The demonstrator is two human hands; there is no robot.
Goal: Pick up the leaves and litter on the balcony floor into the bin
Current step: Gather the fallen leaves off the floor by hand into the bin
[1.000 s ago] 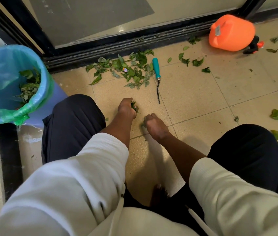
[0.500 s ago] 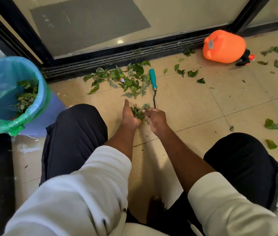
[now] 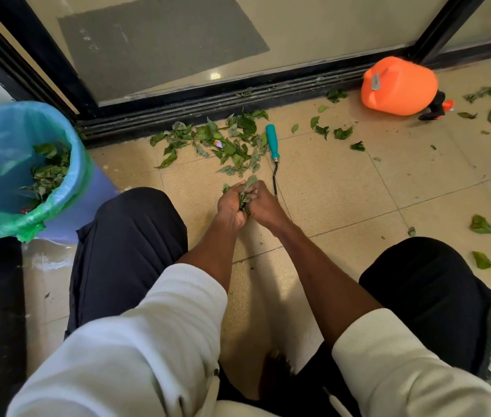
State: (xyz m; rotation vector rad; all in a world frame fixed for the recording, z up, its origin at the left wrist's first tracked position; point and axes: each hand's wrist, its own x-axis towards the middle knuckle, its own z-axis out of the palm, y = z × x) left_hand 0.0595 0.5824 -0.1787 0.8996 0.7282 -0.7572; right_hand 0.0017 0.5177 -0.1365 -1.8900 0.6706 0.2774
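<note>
Counts: 1 bin [image 3: 81, 176], blue-green liner, leaves inside, too many to count. 1 big leaf pile [image 3: 223, 142] by the door track, uncountable, with 1 small colourful litter scrap [image 3: 218, 143] in it. 1 teal-handled tool [image 3: 273, 145]. 1 orange jug [image 3: 401, 85]. 2 hands: left hand [image 3: 230, 206], right hand [image 3: 264, 203], 1 leaf bunch [image 3: 245, 195] between them. Roughly 6 loose leaves right of the tool, 3–4 by the right knee, more at the far right, blurred. 1 grey mat [image 3: 160, 40] behind the glass.

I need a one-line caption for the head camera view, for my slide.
Both hands, left hand and right hand, press a bunch of leaves together above the tiled floor, bin at left.
</note>
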